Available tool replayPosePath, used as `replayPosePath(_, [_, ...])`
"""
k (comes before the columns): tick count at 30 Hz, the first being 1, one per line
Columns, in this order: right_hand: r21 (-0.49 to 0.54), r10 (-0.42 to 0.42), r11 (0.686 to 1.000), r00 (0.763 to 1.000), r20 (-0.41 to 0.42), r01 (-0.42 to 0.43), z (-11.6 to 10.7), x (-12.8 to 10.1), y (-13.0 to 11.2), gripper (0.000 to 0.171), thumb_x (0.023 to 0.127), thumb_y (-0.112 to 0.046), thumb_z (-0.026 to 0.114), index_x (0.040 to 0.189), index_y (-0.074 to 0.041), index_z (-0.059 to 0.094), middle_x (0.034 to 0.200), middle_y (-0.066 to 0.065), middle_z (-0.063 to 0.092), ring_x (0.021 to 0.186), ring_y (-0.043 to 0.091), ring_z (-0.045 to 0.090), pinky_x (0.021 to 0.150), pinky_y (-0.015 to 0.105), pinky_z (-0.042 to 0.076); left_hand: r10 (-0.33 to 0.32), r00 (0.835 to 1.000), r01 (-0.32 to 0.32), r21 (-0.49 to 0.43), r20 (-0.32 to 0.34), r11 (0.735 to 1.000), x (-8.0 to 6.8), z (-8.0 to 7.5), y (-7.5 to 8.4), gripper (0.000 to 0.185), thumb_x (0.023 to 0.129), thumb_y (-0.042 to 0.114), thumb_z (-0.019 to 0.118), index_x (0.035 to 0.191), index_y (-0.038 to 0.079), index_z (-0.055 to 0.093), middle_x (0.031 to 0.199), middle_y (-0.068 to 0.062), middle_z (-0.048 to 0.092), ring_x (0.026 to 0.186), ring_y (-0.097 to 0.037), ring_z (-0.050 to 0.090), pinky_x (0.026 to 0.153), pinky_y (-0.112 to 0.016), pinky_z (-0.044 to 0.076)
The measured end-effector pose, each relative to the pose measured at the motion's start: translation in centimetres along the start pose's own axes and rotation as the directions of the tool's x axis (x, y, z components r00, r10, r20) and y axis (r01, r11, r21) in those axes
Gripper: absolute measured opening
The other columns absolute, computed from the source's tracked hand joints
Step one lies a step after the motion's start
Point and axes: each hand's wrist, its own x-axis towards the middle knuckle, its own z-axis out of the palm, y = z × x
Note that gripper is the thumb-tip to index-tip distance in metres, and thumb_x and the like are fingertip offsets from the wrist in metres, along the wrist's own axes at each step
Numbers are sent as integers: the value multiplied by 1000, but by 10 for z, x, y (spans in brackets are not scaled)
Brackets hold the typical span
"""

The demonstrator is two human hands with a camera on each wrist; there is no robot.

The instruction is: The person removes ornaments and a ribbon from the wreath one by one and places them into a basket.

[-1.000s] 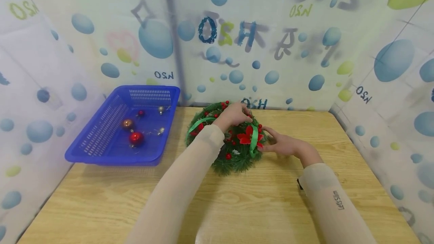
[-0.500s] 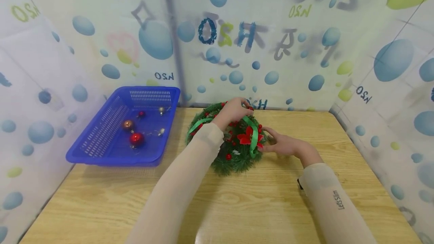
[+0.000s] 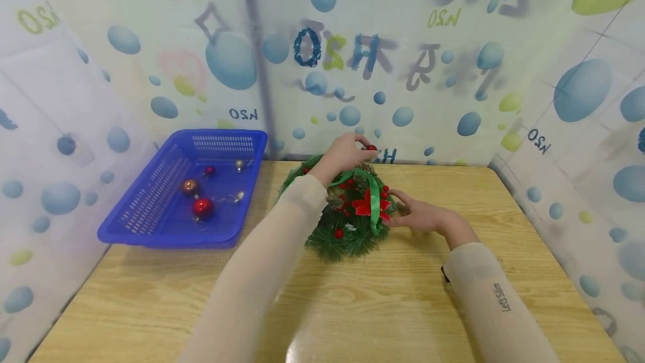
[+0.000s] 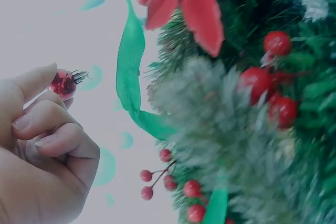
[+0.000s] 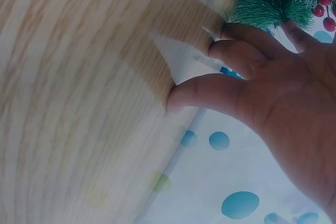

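Note:
My left hand (image 3: pixel 345 156) is raised over the far edge of a green Christmas wreath (image 3: pixel 332 237). Between thumb and fingertip it pinches a small red bauble (image 4: pixel 64 83) with a silvery cap; the other fingers curl in toward the palm. The wreath lies on the table, decked with red berries (image 4: pixel 257 83), a red poinsettia flower (image 3: pixel 367 206) and a green ribbon (image 4: pixel 130 61). At its right edge is my right hand (image 3: pixel 420 214), fingers spread. In the right wrist view several fingertips rest on the wood, and one finger touches the pine needles (image 5: pixel 273 11).
A blue plastic basket (image 3: pixel 166 234) stands on the left of the wooden table (image 3: pixel 383 307). Inside lie a big red bauble (image 3: pixel 202 206), a copper bauble (image 3: pixel 190 186) and several smaller ones. A patterned curtain (image 3: pixel 428 99) hangs behind the table's back edge.
My left hand has risen up and away from the wreath with the red bauble, uncovering more of the ribbon and greenery. The right hand stays at the wreath's right edge.

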Motion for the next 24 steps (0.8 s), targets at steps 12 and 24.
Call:
replayPosePath(12, [9, -6, 1000, 1000, -11, 6, 1, 1, 5, 104, 100, -61, 66, 172, -30, -2, 178, 26, 6, 163, 50, 14, 126, 75, 17, 12, 995, -20, -86, -98, 996, -7, -49, 5, 41, 104, 44, 69, 135, 18, 65, 86, -4, 60, 50, -15, 36, 55, -33, 38])
replayPosePath(24, [-4, -7, 1000, 1000, -11, 7, 0, 1, 4, 107, 99, -64, 67, 172, -29, -2, 177, 27, 6, 163, 50, 15, 127, 73, 19, -1, 994, -1, -19, -112, 1000, -36, -116, -16, 39, 104, 46, 67, 134, 20, 64, 61, 5, 46, 51, -13, 41, 52, -31, 38])
